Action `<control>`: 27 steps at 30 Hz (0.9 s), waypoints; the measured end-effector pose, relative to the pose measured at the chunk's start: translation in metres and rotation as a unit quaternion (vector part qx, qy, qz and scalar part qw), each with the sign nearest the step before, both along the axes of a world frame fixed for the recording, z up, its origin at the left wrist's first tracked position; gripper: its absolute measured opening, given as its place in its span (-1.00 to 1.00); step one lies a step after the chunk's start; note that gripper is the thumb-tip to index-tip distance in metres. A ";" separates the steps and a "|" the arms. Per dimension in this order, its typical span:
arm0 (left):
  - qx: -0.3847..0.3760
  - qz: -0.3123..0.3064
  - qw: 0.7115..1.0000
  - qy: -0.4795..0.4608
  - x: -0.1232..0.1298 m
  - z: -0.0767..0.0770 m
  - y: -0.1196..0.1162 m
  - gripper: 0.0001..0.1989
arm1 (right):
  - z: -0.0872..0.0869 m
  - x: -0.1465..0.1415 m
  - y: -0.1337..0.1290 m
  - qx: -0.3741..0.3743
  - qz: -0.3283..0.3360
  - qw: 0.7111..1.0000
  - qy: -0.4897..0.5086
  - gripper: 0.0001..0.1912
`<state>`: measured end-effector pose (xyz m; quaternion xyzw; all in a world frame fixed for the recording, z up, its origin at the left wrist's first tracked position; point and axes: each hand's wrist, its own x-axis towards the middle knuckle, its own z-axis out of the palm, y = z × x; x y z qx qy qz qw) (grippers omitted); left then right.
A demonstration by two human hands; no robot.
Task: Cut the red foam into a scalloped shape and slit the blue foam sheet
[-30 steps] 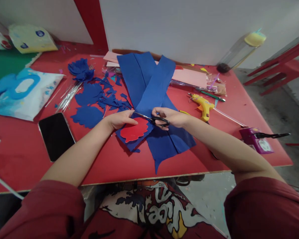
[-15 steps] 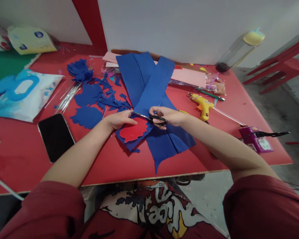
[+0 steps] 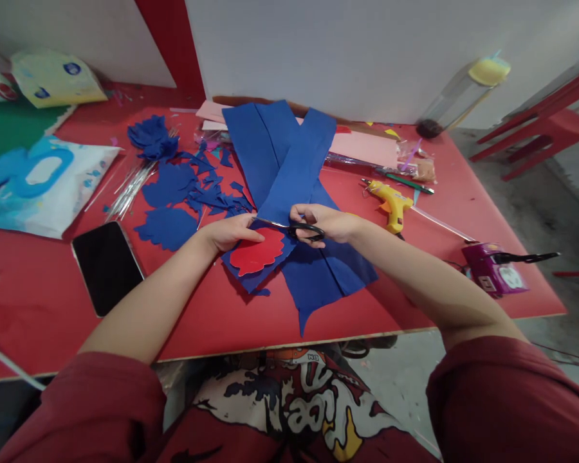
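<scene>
A red scalloped template (image 3: 257, 254) lies on the near end of a long blue strip (image 3: 294, 170), which looks like felt or foam. My left hand (image 3: 236, 233) pinches the template and the strip together, thumb on top. In my right hand (image 3: 322, 224) are black-handled scissors (image 3: 305, 230), fingers through the loops. Their blades point left across the blue strip, just above the template, with the tips close to my left fingers. Under this strip lie more blue sheets (image 3: 313, 283). Cut blue scalloped pieces (image 3: 166, 226) and scraps (image 3: 217, 193) lie left of the strip.
A black phone (image 3: 107, 267) lies by my left forearm. Beyond it are a wipes pack (image 3: 77, 173), thin wire stems (image 3: 130, 190) and a blue flower (image 3: 153, 137). Right of the sheets are a yellow glue gun (image 3: 390, 204) and a purple box (image 3: 493, 267). A clear tube (image 3: 458, 96) stands far right.
The view has shifted very slightly. Both hands, the scissors and the template keep nearly the same places.
</scene>
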<state>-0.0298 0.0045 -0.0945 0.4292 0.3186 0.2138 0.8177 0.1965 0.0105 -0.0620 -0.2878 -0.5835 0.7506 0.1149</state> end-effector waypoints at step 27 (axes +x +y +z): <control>0.019 -0.168 0.986 0.012 -0.001 0.011 -0.003 -0.60 | -0.019 -0.009 -0.002 -0.023 -0.132 0.978 0.158 -0.50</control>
